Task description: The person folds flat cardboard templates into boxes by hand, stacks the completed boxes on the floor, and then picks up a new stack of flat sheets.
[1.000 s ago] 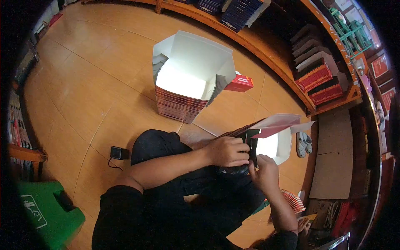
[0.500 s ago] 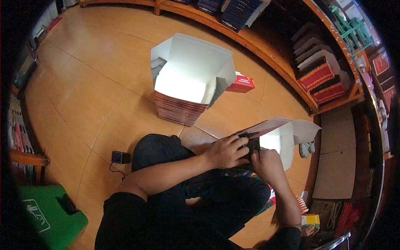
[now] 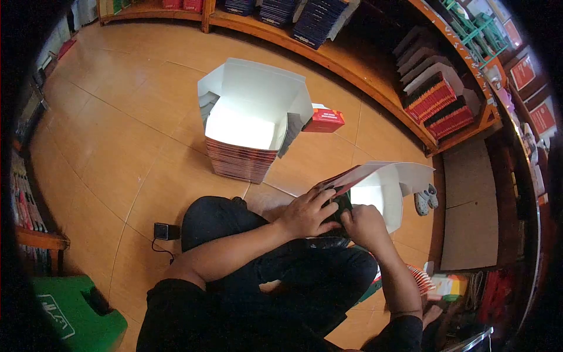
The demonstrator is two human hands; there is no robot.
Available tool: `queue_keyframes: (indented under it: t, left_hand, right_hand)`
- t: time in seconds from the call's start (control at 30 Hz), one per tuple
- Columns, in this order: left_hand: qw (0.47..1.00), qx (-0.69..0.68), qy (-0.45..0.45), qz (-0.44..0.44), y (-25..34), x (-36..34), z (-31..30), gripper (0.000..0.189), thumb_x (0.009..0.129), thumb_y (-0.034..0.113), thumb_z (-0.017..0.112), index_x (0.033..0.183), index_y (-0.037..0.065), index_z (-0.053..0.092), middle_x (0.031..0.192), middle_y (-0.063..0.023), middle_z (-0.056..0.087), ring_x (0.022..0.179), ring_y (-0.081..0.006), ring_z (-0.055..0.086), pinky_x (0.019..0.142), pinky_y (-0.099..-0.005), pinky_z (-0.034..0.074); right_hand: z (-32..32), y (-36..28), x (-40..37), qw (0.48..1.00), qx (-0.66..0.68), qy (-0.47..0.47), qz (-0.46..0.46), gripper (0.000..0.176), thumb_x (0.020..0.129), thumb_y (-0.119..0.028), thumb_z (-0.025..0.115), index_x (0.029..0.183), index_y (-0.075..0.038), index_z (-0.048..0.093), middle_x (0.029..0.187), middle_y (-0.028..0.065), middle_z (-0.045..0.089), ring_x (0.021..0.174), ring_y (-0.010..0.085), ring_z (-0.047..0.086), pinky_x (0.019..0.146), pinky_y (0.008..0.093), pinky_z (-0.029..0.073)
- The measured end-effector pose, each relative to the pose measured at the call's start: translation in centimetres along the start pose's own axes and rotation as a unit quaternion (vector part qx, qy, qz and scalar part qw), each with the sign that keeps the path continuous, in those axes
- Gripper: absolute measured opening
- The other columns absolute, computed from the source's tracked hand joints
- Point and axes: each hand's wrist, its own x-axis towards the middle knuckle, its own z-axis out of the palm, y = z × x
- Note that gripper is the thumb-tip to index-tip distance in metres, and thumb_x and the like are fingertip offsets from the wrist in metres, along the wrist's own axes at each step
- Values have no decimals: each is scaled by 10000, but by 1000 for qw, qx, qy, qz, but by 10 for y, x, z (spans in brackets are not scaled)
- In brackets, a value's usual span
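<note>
A folded cardboard box [image 3: 381, 193] with a white inside and a dark and red outside tilts above my bent legs. My left hand [image 3: 309, 215] has its fingers curled over the box's near left corner. At the same corner, my right hand [image 3: 366, 226] is closed on the dark side panel, its thumb pressed down. The fingertips and the folds between the hands are partly hidden. In front of my knees stands a tall stack of nested boxes [image 3: 241, 162], the top one open with its white inside showing.
A red carton [image 3: 324, 120] lies beside the stack. Wooden shelves [image 3: 328, 56] hold piles of flat boxes. A small black cube [image 3: 166, 231] with a cable sits by my left knee, near a green plastic stool [image 3: 79, 317]. Clogs [image 3: 425, 200] rest at the right.
The whole view has shifted slightly, so most things appear further left and lower. Both hands stay at the same corner of the box, with small finger movements.
</note>
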Motion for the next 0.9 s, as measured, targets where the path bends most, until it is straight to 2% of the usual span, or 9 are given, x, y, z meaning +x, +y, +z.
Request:
queue_keyframes:
  t: [0.2,0.27,0.3,0.37,0.4,0.47,0.7,0.8,0.9]
  left_hand:
    - [999,-34,-22,-5,-5,-5,-4,422,827,365,723,1015,20,568,1229,-209,483,1125,-414,542,899,-464,503]
    - [999,-47,-14,-3,-7,-4,-5,419,840,373,712,996,14,563,1226,-215,482,1125,-415,543,900,-467,503]
    - [999,-47,-8,7,-7,-4,-4,414,845,372,708,999,16,564,1224,-216,484,1126,-415,542,906,-466,500]
    - [999,-47,-3,18,-8,-3,-3,409,849,370,703,1002,17,566,1222,-217,486,1126,-415,542,912,-465,497]
    - [999,-47,-1,18,-7,-2,-2,406,854,370,698,1002,16,566,1221,-217,489,1131,-409,540,919,-461,493]
    - [999,-49,-2,20,-7,0,-1,403,860,370,692,1002,15,567,1221,-216,493,1135,-404,538,925,-458,489]
    - [996,-86,13,-32,-3,5,-5,380,886,349,677,975,4,545,1183,-213,511,1113,-366,542,909,-428,475]
    - [979,-144,55,-131,14,18,0,324,892,289,684,890,20,503,1009,-177,536,957,-316,551,798,-401,467]
    - [934,-164,187,-256,25,29,18,305,852,143,724,830,45,436,771,-60,458,698,-196,454,633,-346,392]
  right_hand:
    - [-33,3,-16,996,82,-14,37,402,959,-364,500,898,-7,674,813,264,654,806,461,638,763,533,501]
    - [-27,41,-20,918,6,396,13,330,963,-301,525,1052,-1,630,836,254,656,830,466,625,745,523,479]
    - [-25,54,-19,918,4,395,8,330,963,-301,525,1052,-1,630,836,254,656,830,466,625,745,523,479]
    - [-19,79,-17,948,43,265,171,309,969,-246,514,1114,13,599,899,280,652,838,473,629,732,528,481]
    - [-11,91,-14,947,43,265,174,309,969,-246,514,1114,13,599,899,280,652,838,473,629,732,528,481]
    - [-3,105,-8,951,-7,199,238,259,968,-241,501,1029,-2,580,855,274,653,842,476,628,742,542,491]
    - [-5,90,-2,967,-55,143,203,244,959,-196,487,1095,6,501,821,294,647,802,472,634,719,553,497]
    - [6,97,-7,973,-46,123,188,235,949,-189,500,1067,13,494,805,304,641,779,478,631,712,556,498]
    - [15,102,-11,977,-21,123,172,225,943,-185,503,1049,14,502,809,300,641,775,485,625,709,560,492]
